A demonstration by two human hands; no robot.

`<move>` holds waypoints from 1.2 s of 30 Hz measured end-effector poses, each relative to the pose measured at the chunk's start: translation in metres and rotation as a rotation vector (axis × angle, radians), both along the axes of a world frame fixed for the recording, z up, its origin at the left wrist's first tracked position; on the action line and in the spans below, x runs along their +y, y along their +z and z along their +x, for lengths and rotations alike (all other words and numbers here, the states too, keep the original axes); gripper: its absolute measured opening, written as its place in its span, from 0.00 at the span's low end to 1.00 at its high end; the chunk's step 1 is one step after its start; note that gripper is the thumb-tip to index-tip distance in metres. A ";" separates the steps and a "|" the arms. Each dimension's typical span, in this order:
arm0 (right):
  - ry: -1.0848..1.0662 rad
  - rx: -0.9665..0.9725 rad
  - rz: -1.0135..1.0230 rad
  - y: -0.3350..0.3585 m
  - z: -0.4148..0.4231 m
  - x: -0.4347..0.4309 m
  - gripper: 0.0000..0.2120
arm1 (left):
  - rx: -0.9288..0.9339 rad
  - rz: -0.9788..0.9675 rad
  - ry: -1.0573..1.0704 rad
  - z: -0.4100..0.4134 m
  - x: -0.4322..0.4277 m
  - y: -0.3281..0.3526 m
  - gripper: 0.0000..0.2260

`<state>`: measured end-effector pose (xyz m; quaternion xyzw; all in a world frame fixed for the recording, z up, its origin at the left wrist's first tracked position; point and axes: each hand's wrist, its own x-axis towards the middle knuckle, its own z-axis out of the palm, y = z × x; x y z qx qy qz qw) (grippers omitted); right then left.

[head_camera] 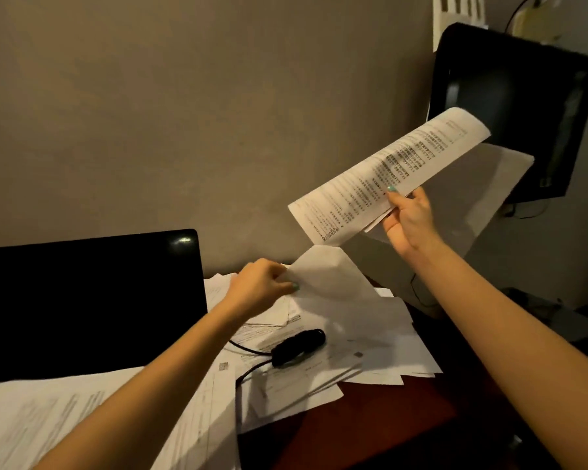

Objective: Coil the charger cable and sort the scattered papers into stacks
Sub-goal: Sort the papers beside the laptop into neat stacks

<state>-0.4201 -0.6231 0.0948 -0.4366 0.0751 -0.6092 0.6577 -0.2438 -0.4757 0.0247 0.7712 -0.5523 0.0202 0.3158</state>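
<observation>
The right grip is closed on a sheaf of printed sheets, thumb on the top page and fingers underneath, and holds them raised in the air above the far right of the worktop. The left grip pinches the edge of a blank white sheet, which stands lifted at that edge while its lower part lies on the scattered papers. Just in front of that sheet, the black charger cable lies on those papers as a tight bundle, with two loose strands running left. The papers overlap in disorder, some of them hanging past one another at angles. More sheets form a pile at the near left, under the left forearm. Behind it stands a dark laptop screen. A black monitor hangs tilted at the upper right, behind the raised sheaf.
</observation>
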 end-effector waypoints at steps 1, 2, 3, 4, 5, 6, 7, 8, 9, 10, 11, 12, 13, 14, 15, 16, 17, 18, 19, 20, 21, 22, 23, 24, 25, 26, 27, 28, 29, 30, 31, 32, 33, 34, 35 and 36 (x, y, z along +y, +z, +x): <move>0.005 0.001 -0.004 0.001 -0.001 0.001 0.12 | 0.013 -0.015 0.019 0.004 0.006 0.004 0.09; 0.015 0.008 -0.011 0.002 -0.003 0.004 0.12 | 0.042 -0.034 0.021 0.007 0.013 0.008 0.09; 0.022 0.020 -0.020 0.002 -0.004 0.005 0.12 | 0.067 -0.053 0.011 0.008 0.020 0.015 0.10; 0.034 0.034 -0.030 0.001 -0.004 0.007 0.12 | 0.092 -0.072 -0.003 0.009 0.027 0.021 0.10; 0.051 0.048 -0.040 -0.001 -0.005 0.009 0.12 | 0.131 -0.092 -0.024 0.008 0.034 0.028 0.09; 0.080 0.054 -0.051 -0.002 -0.006 0.012 0.12 | 0.183 -0.111 -0.042 0.008 0.041 0.035 0.09; 0.100 0.073 -0.064 -0.005 -0.007 0.014 0.12 | 0.245 -0.115 -0.050 0.009 0.048 0.042 0.09; 0.123 0.094 -0.080 -0.008 -0.008 0.017 0.12 | 0.308 -0.105 -0.054 0.011 0.054 0.049 0.08; 0.143 0.117 -0.102 -0.012 -0.010 0.019 0.13 | 0.386 -0.077 -0.069 0.014 0.061 0.054 0.08; 0.171 0.124 -0.116 -0.015 -0.012 0.023 0.14 | 0.481 -0.039 -0.095 0.016 0.066 0.057 0.09; 0.193 0.127 -0.122 -0.018 -0.014 0.026 0.14 | 0.595 -0.004 -0.120 0.018 0.072 0.058 0.10; 0.205 0.129 -0.117 -0.021 -0.016 0.031 0.14 | 0.711 0.000 -0.152 0.020 0.075 0.058 0.10; 0.208 0.143 -0.117 -0.024 -0.018 0.034 0.14 | 0.818 -0.020 -0.181 0.022 0.077 0.057 0.11; 0.214 0.162 -0.111 -0.028 -0.020 0.039 0.14 | 0.901 -0.051 -0.199 0.023 0.078 0.054 0.10; 0.217 0.190 -0.112 -0.033 -0.023 0.043 0.13 | 0.966 -0.076 -0.193 0.023 0.080 0.051 0.08; 0.215 0.223 -0.111 -0.039 -0.024 0.047 0.12 | 1.038 -0.099 -0.183 0.022 0.080 0.047 0.07; 0.203 0.269 -0.120 -0.046 -0.024 0.049 0.11 | 1.127 -0.132 -0.177 0.022 0.080 0.043 0.07; 0.189 0.314 -0.130 -0.053 -0.025 0.050 0.12 | 1.226 -0.175 -0.175 0.023 0.079 0.037 0.07; 0.176 0.361 -0.133 -0.059 -0.026 0.052 0.12 | 1.311 -0.210 -0.185 0.022 0.077 0.031 0.07; 0.173 0.392 -0.115 -0.064 -0.028 0.055 0.12 | 1.356 -0.246 -0.195 0.021 0.076 0.024 0.07; 0.178 0.401 -0.108 -0.070 -0.029 0.055 0.11 | 1.374 -0.276 -0.185 0.021 0.076 0.018 0.05; 0.194 0.406 -0.091 -0.075 -0.031 0.055 0.10 | 1.386 -0.297 -0.198 0.018 0.077 0.014 0.03; 0.215 0.408 -0.069 -0.080 -0.032 0.057 0.09 | 1.420 -0.337 -0.253 0.017 0.076 0.009 0.10; 0.206 0.412 -0.048 -0.085 -0.031 0.055 0.09 | 1.487 -0.391 -0.323 0.016 0.075 0.006 0.16; 0.203 0.419 -0.037 -0.089 -0.033 0.054 0.07 | 1.572 -0.484 -0.420 0.009 0.077 0.006 0.16; 0.208 0.408 -0.003 -0.092 -0.031 0.056 0.07 | 1.632 -0.578 -0.469 0.003 0.076 0.006 0.13; 0.236 0.401 0.028 -0.097 -0.029 0.053 0.16 | 1.682 -0.680 -0.480 -0.002 0.074 0.008 0.14; 0.243 0.411 0.060 -0.101 -0.026 0.053 0.21 | 1.702 -0.759 -0.514 -0.007 0.070 0.009 0.21; 0.257 0.405 0.049 -0.104 -0.025 0.055 0.15 | 1.696 -0.847 -0.544 -0.010 0.066 0.010 0.35; 0.256 0.426 0.031 -0.109 -0.023 0.055 0.09 | 1.627 -0.874 -0.567 -0.008 0.059 0.010 0.50; 0.285 0.432 0.010 -0.113 -0.021 0.055 0.10 | 1.503 -0.828 -0.578 -0.008 0.055 0.009 0.60; 0.306 0.455 -0.019 -0.116 -0.019 0.057 0.12 | 1.339 -0.733 -0.522 -0.012 0.050 0.007 0.62; 0.344 0.464 -0.048 -0.117 -0.019 0.061 0.12 | 1.171 -0.613 -0.454 -0.016 0.046 0.002 0.58; 0.358 0.466 -0.053 -0.118 -0.017 0.062 0.12 | 1.001 -0.503 -0.382 -0.022 0.042 -0.003 0.51; 0.379 0.466 -0.049 -0.119 -0.018 0.063 0.12 | 0.845 -0.426 -0.335 -0.029 0.038 -0.008 0.44; 0.391 0.481 -0.032 -0.120 -0.017 0.061 0.11 | 0.679 -0.365 -0.271 -0.032 0.034 -0.014 0.39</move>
